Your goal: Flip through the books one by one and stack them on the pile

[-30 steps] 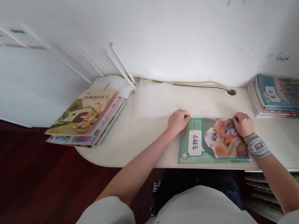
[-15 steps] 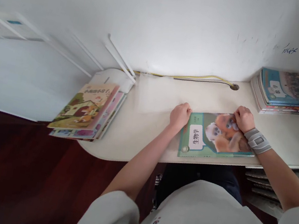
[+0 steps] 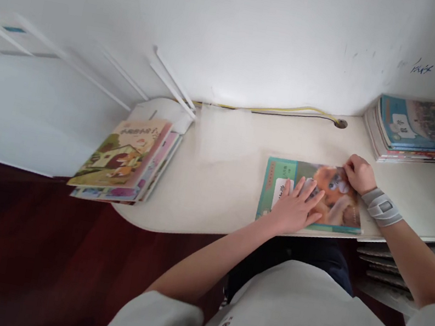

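A book with a monkey on its cover [image 3: 337, 208] lies closed on the pale bench [image 3: 217, 185], right of centre, with its near edge at or just over the bench's near rim. The left hand [image 3: 296, 207] rests flat on the cover, its fingers [image 3: 300, 188] spread wide and pressing down over the white title label. The right hand [image 3: 359, 174], with a grey band [image 3: 381, 206] on its wrist, sits at the book's far right corner. Its fingers [image 3: 354, 165] are curled there, but I cannot tell whether they pinch the cover's edge or only rest on it. The main risk, as I judge it, is the book's place. With so little bench under its near side, a pull toward the body could slide it off the rim and into the lap. If the right hand lifts the corner while the left palm holds the cover down, the glossy cover could crease or bend at the spine. A second hazard is the stack of picture books [image 3: 126, 161] at the left, which appears to hang past the bench's near left edge. A knock from the left elbow or forearm could tip it onto the dark floor [image 3: 19, 252]. The other stack [image 3: 419, 130] at the far right and the yellow cable [image 3: 284, 110] along the wall lie well apart from both hands and look safe.
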`<state>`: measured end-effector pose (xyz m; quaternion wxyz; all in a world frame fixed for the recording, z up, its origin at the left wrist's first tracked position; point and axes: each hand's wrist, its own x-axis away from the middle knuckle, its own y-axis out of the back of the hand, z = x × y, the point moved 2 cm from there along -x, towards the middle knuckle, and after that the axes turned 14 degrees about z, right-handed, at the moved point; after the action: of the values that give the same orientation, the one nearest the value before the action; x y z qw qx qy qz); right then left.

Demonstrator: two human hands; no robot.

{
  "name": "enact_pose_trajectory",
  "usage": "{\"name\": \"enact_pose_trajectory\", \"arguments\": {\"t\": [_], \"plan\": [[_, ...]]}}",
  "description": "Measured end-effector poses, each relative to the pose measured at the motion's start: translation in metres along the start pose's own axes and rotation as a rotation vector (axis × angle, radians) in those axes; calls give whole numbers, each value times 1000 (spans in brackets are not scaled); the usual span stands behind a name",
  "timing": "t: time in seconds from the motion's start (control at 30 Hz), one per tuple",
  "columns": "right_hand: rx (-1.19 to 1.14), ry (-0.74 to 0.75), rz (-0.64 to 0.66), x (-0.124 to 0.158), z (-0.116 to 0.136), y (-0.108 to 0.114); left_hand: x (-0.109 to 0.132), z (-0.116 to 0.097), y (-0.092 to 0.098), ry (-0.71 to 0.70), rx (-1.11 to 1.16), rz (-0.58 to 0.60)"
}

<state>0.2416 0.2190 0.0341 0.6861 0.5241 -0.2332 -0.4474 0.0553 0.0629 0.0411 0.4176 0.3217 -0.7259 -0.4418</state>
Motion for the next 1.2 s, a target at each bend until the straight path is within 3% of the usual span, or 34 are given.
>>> {"name": "enact_pose_trajectory", "arguments": {"t": [0.2, 0.3, 0.43, 0.53, 0.73, 0.9, 0.97, 1.03, 1.13, 1.2], "plan": [[13, -33, -4, -4, 0, -3, -14, 4, 4, 43, 1, -28], [15, -22, -23, -5, -2, -6, -27, 30, 17, 68, 7, -15], [13, -19, -28, -5, -6, -8, -37, 76, 35, 231, 46, -46], [17, -6, -1, -8, -6, -9, -34, 90, 35, 325, 62, -105], [17, 21, 17, -17, -2, -10, -12, 88, 21, 391, -15, -205], [-26, 21, -3, -16, -3, -11, -1, 109, 29, 558, -36, -302], [-54, 18, -19, -15, -3, -11, -3, 107, 34, 522, -82, -361], [-61, 12, -29, -15, -3, -12, -11, 95, 36, 387, -135, -361], [-26, -2, -16, -16, -3, -12, -31, 67, 33, 168, -141, -217], [5, -24, 2, -16, -3, -10, -43, 51, 30, 138, -91, -109]]}}
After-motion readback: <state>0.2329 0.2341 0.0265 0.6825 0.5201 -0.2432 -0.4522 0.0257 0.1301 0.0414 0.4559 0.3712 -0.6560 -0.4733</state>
